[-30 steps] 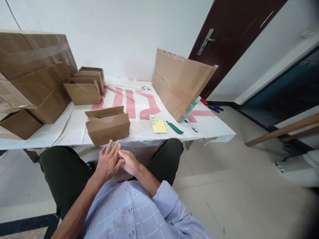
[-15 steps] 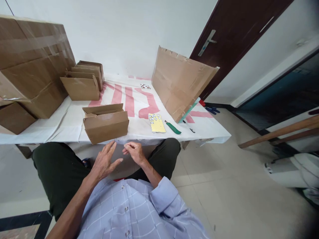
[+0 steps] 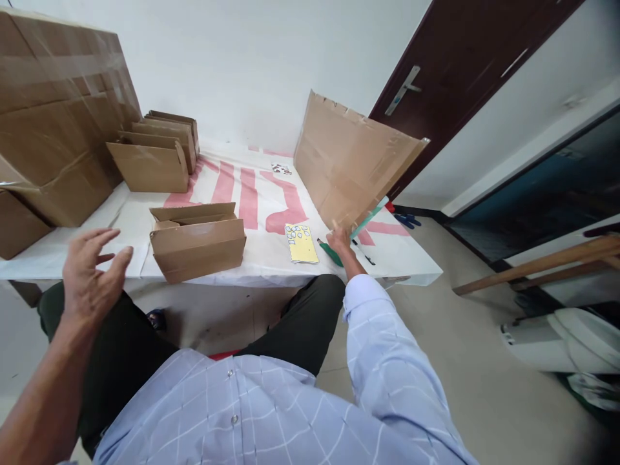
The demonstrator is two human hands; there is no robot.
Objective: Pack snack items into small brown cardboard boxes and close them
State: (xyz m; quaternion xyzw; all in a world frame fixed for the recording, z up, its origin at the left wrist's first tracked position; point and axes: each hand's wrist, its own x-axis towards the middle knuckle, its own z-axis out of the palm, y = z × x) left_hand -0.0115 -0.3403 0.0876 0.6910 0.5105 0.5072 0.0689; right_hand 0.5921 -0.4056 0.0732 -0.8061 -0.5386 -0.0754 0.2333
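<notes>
My left hand [image 3: 94,274] hangs in the air above my left thigh, fingers apart and holding nothing. On the right, my right hand [image 3: 340,241] reaches over the table, thumb and forefinger apart at the lower edge of a large standing cardboard sheet [image 3: 351,161]. I cannot tell whether the fingertips touch the sheet. Below that hand, partly covered by it, lies a green-handled knife [image 3: 330,252]. A yellow patterned card [image 3: 302,244] lies just left of the knife. Near the front edge stands a small open cardboard box [image 3: 198,247].
Several folded cardboard boxes [image 3: 154,166] stand in a row at the back left, beside a large taped carton [image 3: 58,103]. A small patterned card [image 3: 281,169] lies farther back. A black pen-like item [image 3: 364,253] is on the white cloth [image 3: 411,261]. A wooden door [image 3: 436,84] stands behind.
My hands have parted from in front of my body. The left moved left over my thigh; the right moved right and forward over the knife to the cardboard sheet.
</notes>
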